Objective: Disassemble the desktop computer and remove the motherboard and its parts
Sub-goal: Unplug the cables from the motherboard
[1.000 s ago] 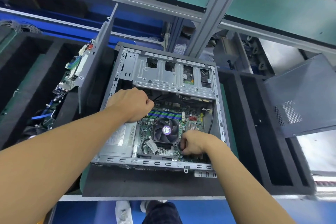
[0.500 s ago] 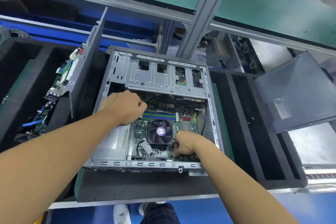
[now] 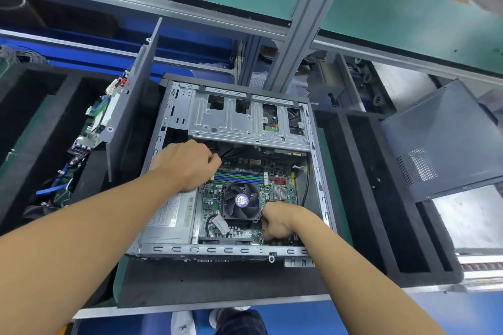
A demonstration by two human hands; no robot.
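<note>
No marking can be read in full.

- Round purple sticker (image 3: 242, 200) on the hub of the cooler fan (image 3: 232, 208), in the middle of the open case (image 3: 217, 250): print present, too blurred to read.
- White label (image 3: 174, 209) on the power supply (image 3: 163, 234), at 9 o'clock from the fan: rows of fine print, illegible.
- White tag (image 3: 221, 226) on a black cable (image 3: 207, 221), at 7 o'clock from the fan: no characters can be made out.

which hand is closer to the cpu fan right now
Right. The right hand is right beside the near right corner of the CPU fan. The left hand is farther, up and to the fan's left, gripping black cables beside the RAM slots.
</note>
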